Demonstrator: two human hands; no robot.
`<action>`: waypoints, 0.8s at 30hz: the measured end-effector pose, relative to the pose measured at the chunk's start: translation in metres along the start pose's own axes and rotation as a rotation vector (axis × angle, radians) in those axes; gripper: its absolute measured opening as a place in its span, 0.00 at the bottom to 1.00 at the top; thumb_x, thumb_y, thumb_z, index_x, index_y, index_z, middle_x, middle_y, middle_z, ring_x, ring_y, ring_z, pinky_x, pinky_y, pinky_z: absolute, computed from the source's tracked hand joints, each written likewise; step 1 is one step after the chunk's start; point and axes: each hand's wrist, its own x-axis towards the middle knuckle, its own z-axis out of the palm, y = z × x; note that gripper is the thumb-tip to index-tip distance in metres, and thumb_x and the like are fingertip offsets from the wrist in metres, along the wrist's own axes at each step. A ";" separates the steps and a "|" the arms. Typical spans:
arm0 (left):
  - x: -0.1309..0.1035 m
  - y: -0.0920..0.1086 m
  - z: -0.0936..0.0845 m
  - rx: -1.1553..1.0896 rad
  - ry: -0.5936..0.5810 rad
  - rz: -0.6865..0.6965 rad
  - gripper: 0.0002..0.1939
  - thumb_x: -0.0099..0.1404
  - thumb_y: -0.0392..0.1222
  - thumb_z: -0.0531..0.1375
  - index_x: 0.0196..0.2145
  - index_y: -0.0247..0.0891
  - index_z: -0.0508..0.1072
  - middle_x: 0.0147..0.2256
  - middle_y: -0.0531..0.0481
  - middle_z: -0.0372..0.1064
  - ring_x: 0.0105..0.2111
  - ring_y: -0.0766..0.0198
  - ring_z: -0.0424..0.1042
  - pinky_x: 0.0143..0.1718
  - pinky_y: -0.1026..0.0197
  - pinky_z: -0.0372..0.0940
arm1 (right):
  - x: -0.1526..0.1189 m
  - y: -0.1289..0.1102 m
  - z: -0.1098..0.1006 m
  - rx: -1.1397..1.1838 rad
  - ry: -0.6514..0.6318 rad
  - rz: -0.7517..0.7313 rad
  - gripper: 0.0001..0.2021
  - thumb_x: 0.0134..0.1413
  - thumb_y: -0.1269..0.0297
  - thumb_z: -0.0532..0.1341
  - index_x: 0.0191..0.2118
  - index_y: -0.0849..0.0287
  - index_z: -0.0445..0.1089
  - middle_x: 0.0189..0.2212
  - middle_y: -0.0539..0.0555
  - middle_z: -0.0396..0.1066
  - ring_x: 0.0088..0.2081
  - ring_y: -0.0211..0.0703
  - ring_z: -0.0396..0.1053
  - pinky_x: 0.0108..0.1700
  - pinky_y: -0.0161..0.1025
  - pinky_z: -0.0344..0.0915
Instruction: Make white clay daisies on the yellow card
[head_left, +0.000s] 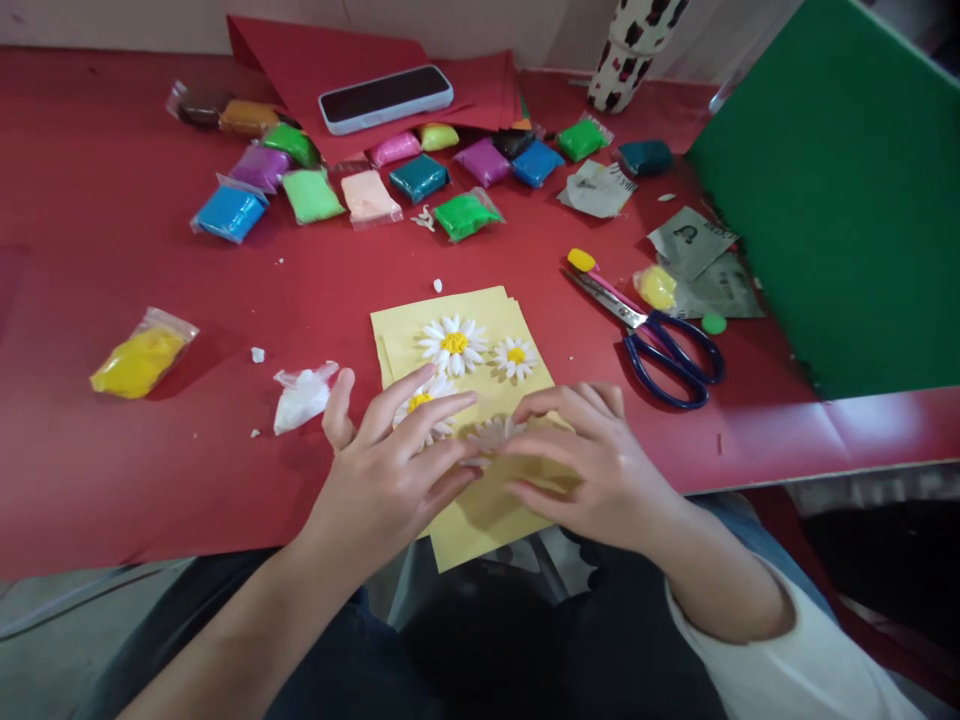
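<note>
A sheet of yellow paper (487,535) lies in front of me, overhanging the table's near edge, with white clay daisies on it. Two daisies, a large one (454,342) and a smaller one (515,357), have yellow centres. Another daisy (420,402) is partly covered by the fingers of my left hand (397,465). Between my hands lies a white flower (495,433), whose centre shows no yellow. My left hand is open, fingers spread, tips by this flower's left side. At its right side, my right hand (592,455) has its fingers bent but apart, holding nothing visible.
Navy-handled scissors (667,350) lie on the right, near a standing green board (832,220). On the left are a yellow clay packet (144,355) and a white clay packet (302,400). Several coloured clay packets (420,178) and a phone (386,98) sit at the back.
</note>
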 end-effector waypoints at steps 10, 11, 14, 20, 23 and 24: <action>0.000 0.003 0.001 -0.023 0.006 -0.019 0.03 0.65 0.46 0.61 0.33 0.49 0.73 0.48 0.60 0.74 0.57 0.51 0.65 0.65 0.32 0.35 | -0.002 -0.005 0.014 -0.022 0.072 -0.037 0.03 0.57 0.62 0.63 0.35 0.51 0.75 0.37 0.51 0.72 0.38 0.39 0.66 0.44 0.43 0.52; 0.000 0.002 0.001 -0.020 0.009 -0.013 0.03 0.65 0.47 0.61 0.34 0.49 0.74 0.48 0.60 0.74 0.57 0.50 0.66 0.65 0.33 0.36 | -0.002 -0.005 0.014 -0.026 0.078 -0.038 0.03 0.58 0.64 0.63 0.35 0.51 0.75 0.37 0.50 0.72 0.38 0.39 0.66 0.44 0.43 0.52; -0.001 -0.001 0.000 0.002 0.013 -0.002 0.07 0.64 0.50 0.61 0.38 0.48 0.73 0.49 0.58 0.74 0.56 0.50 0.66 0.65 0.33 0.37 | -0.002 -0.004 0.015 -0.046 0.106 -0.030 0.03 0.57 0.66 0.63 0.34 0.52 0.74 0.36 0.50 0.73 0.37 0.39 0.66 0.44 0.43 0.52; 0.000 -0.005 -0.002 -0.016 -0.012 -0.023 0.04 0.65 0.45 0.61 0.33 0.47 0.74 0.49 0.57 0.74 0.58 0.49 0.65 0.63 0.32 0.43 | 0.000 -0.003 0.016 -0.071 0.111 -0.031 0.03 0.57 0.66 0.63 0.33 0.52 0.74 0.36 0.50 0.74 0.37 0.39 0.68 0.43 0.43 0.53; 0.001 -0.004 -0.003 -0.031 -0.005 -0.023 0.04 0.65 0.43 0.62 0.31 0.46 0.74 0.47 0.58 0.75 0.58 0.50 0.65 0.64 0.32 0.40 | -0.001 -0.003 0.014 -0.077 0.105 -0.034 0.02 0.57 0.65 0.63 0.34 0.52 0.74 0.35 0.50 0.74 0.36 0.39 0.69 0.43 0.43 0.52; 0.001 -0.003 -0.003 -0.041 0.003 -0.039 0.04 0.64 0.43 0.62 0.30 0.46 0.73 0.47 0.59 0.75 0.57 0.51 0.66 0.64 0.33 0.41 | -0.001 -0.003 0.014 -0.076 0.102 -0.033 0.02 0.57 0.65 0.63 0.34 0.52 0.74 0.35 0.50 0.74 0.36 0.39 0.69 0.43 0.43 0.52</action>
